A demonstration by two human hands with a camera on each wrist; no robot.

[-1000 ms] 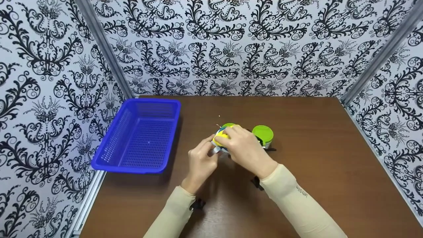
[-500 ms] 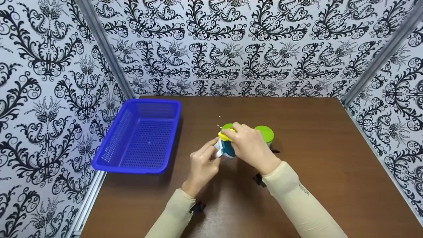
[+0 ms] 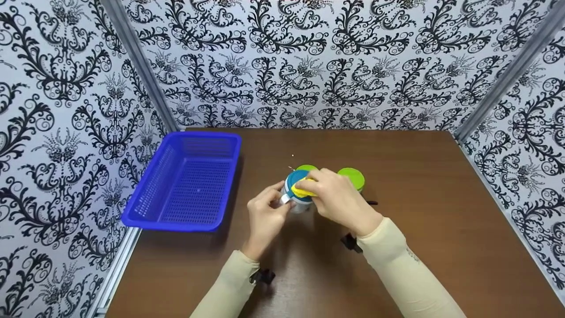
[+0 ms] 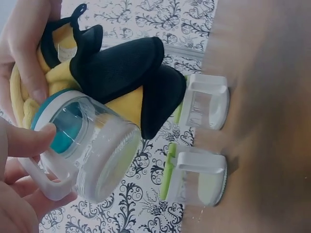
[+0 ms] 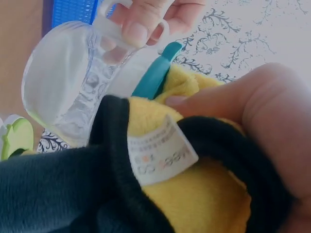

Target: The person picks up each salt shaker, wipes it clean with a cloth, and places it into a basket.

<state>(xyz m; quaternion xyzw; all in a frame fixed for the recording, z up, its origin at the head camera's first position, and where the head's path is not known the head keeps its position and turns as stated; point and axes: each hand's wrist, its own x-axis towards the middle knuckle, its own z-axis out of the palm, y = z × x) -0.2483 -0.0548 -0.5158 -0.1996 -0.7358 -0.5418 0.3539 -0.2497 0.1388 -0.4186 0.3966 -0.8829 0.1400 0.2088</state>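
Observation:
My left hand point(image 3: 266, 214) grips a clear glass jar point(image 4: 104, 165) by its white side handle point(image 4: 57, 182). The jar is held above the table, its teal lid point(image 3: 296, 178) facing up in the head view. My right hand point(image 3: 340, 198) pinches a bunched cloth point(image 3: 303, 188), yellow with a dark border, and holds it against the lid. In the left wrist view the dark folds point(image 4: 119, 68) of the cloth hang past the jar. A printed white tag point(image 5: 163, 153) shows on the cloth in the right wrist view.
Behind the hands, two similar jars with green lids stand on the brown table: a right jar point(image 3: 352, 179) and a left jar point(image 3: 306, 168), partly hidden. A blue perforated basket point(image 3: 227, 198) is at the left. Patterned walls point(image 3: 309, 66) enclose the table.
The jar has tilted away and back, uncovering more of its teal lid now. The cloth has passed from the lid's upper edge to its lower right. My left hand keeps its hold.

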